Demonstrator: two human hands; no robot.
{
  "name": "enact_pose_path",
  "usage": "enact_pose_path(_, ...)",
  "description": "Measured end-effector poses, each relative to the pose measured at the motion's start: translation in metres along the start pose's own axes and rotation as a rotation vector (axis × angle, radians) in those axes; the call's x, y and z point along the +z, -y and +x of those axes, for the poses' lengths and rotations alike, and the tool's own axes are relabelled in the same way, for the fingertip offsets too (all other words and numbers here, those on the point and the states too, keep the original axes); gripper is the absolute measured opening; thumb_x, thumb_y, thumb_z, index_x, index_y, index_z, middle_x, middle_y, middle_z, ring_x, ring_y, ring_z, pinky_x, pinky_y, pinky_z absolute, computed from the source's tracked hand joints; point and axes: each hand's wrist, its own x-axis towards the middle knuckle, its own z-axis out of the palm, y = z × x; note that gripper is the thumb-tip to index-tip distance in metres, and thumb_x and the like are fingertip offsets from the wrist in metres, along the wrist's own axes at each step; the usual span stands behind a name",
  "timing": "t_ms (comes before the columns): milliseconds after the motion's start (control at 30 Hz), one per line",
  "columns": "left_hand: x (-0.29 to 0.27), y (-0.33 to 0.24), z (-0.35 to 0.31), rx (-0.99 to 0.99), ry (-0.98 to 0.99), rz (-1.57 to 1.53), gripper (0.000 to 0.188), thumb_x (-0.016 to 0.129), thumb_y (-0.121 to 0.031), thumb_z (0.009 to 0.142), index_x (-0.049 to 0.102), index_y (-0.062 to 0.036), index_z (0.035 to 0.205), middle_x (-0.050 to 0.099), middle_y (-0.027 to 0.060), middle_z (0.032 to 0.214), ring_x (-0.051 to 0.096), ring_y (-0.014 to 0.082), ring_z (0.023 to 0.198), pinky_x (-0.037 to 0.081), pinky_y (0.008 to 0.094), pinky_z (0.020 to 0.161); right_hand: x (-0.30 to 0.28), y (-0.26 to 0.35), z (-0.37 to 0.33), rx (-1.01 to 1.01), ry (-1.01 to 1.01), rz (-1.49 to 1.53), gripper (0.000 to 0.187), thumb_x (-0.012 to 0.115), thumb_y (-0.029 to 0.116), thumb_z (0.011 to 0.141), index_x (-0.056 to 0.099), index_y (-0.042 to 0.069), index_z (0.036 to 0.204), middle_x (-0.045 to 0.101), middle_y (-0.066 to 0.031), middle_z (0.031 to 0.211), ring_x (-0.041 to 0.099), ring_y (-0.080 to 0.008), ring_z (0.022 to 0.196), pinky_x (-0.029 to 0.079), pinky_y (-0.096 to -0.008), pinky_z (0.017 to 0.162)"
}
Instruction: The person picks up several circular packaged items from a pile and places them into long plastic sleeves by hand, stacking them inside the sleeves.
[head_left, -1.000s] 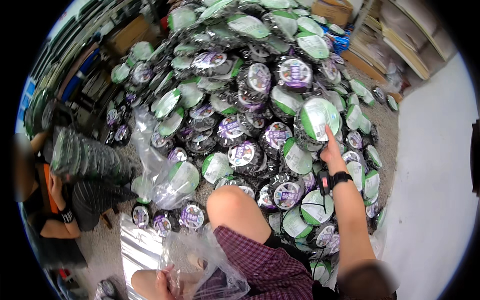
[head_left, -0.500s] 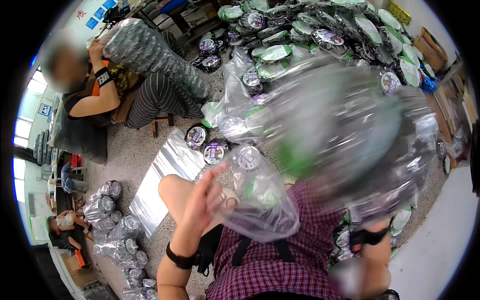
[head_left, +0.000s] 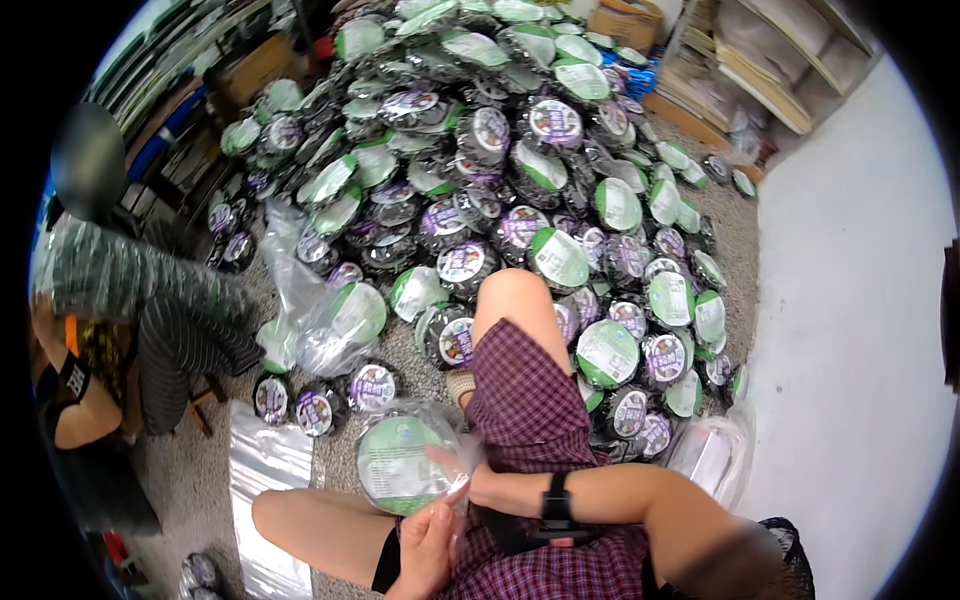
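While right hand (head_left: 462, 474) grips round pack (head_left: 395, 470), broad face upward, left hand (head_left: 427, 545) pinches clear bag (head_left: 452, 424)

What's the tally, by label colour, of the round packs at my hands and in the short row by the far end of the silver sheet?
Green-and-white-labelled round pack: 1
Purple-and-white-labelled round packs: 3
Total: 4

A round pack (head_left: 390, 462) faced upward, its label green at top and bottom with a pale, printed middle. A clear plastic bag (head_left: 452, 422), thin and crumpled, seemed to wrap it at least partly, near the person's left thigh (head_left: 325, 530).
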Motion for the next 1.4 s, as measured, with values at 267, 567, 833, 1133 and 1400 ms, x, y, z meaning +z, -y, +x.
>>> enact_pose_path(267,-0.040,0.019,0.101,0.264,-0.193,0.708,0.028,0.049,-0.017,0.094,0.064,0.0043,0.103,0.068,0.0110,0.080,0.054,0.0084,0.070,0.045,0.0266,0.063,-0.035,0.088,-0.063,-0.038,0.286,-0.101,0.035,0.059,0.014,0.090,0.053,-0.002,0.120,0.062,-0.0137,0.114,0.058,-0.0192,0.108,0.046,-0.0293,0.091)
enact_pose_path(567,-0.105,0.076,0.143,-0.103,-0.169,1.035,0.017,0.055,-0.012,0.086,0.061,0.0027,0.083,0.054,0.0199,0.060,0.055,0.0246,0.052,0.041,0.0373,0.053,-0.308,0.175,0.222,0.099,-0.758,-0.027,0.087,0.074,0.052,0.071,0.046,-0.008,0.126,0.055,-0.0174,0.122,0.051,-0.0270,0.111,0.041,-0.0366,0.092)
enact_pose_path(833,-0.139,0.107,0.154,-0.043,-0.215,0.936,0.024,0.056,-0.012,0.087,0.057,0.0077,0.073,0.048,0.0193,0.053,0.045,0.0162,0.048,0.038,0.0371,0.049,-0.362,0.238,0.104,0.262,-0.007,-0.856,0.070,0.079,0.042,0.068,0.055,-0.002,0.116,0.054,-0.0206,0.121,0.050,-0.0283,0.116,0.035,-0.0370,0.102)
enact_pose_path(1133,-0.100,0.066,0.140,-0.085,-0.189,1.152,0.024,0.055,-0.020,0.089,0.065,0.0003,0.095,0.058,0.0227,0.067,0.058,0.0273,0.055,0.045,0.0378,0.056,-0.382,0.129,0.074,-0.082,-0.266,-1.295,0.087,0.079,0.033,0.062,0.036,0.008,0.133,0.043,-0.0247,0.130,0.043,-0.0371,0.120,0.027,-0.0468,0.104)
enact_pose_path(1400,-0.076,0.056,0.110,0.023,-0.153,1.313,0.032,0.045,-0.041,0.093,0.064,-0.0247,0.113,0.067,0.0138,0.092,0.065,0.0318,0.082,0.050,0.0406,0.073,-0.454,-0.023,0.042,-0.328,-0.518,-1.432,0.088,0.082,0.040,0.056,0.044,-0.002,0.124,0.038,-0.0213,0.129,0.029,-0.0377,0.124,0.026,-0.0461,0.104)
